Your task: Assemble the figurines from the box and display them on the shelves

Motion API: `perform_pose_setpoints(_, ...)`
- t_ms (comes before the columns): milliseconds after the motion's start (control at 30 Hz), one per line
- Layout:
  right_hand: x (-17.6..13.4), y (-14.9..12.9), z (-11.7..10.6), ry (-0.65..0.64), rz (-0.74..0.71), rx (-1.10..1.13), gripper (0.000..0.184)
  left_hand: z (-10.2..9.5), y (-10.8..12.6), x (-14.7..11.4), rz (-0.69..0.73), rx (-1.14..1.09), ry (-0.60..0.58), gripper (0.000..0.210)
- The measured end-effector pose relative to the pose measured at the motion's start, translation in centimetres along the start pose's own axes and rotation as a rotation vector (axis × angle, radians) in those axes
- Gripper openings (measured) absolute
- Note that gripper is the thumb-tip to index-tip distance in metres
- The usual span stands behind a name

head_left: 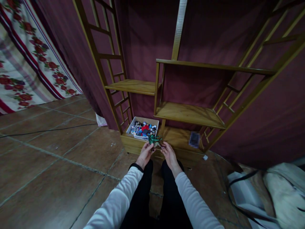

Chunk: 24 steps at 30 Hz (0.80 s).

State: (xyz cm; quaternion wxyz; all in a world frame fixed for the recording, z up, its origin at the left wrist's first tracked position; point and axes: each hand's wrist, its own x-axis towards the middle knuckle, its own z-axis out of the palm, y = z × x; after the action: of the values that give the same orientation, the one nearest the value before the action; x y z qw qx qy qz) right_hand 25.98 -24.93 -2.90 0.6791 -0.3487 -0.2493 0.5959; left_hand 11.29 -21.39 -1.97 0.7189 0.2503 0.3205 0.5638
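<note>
My left hand (144,154) and my right hand (169,153) are raised in front of the shelf unit's bottom drawers. Between them is a small green and tan piece with a jagged outline (154,140), which looks like a toy figure. The fingers of my left hand pinch its left side. At its lower right end, my right fingertips are closed on it too. Just behind the piece, an open white box (156,122) stands on the lowest shelf. It is full of small mixed items (145,128) in red, blue, black and white, too small to name singly.
The wooden shelf unit (190,114) has boards at several heights and lattice sides. A dark pixelated item (194,140) stands on its lowest shelf at right. A cable (50,130) crosses the tiled floor at left. A pale bag (283,187) lies at lower right.
</note>
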Motion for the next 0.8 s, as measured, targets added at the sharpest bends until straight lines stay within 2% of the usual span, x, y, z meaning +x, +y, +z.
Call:
perform_pose_setpoints(200, 0.0, 0.7, 0.1, -0.025, -0.049, -0.167, 0.038, 0.3, -0.8, 0.6, 0.118, 0.060, 0.054, 0.036)
perform_pose_setpoints(300, 0.3, 1.0, 0.1, 0.006, -0.048, -0.147, 0.039, 0.2, -0.9, 0.4, 0.132, 0.073, 0.035, 0.036)
perform_pose_setpoints(500, 0.5, 0.7, -0.4, -0.028, 0.019, 0.026, 0.030, -0.3, -0.3, -0.1, 0.013, -0.020, -0.057, 0.024)
perform_pose_setpoints(667, 0.8, 0.7, -0.7, -0.048, 0.083, 0.091, 0.026, -0.6, 0.0, -0.4, -0.102, -0.095, -0.116, 0.020)
perform_pose_setpoints(800, 1.1, 0.4, -0.9, -0.044, 0.126, 0.138, 0.023, -0.9, 0.0, -0.6, -0.127, -0.082, -0.190, 0.021)
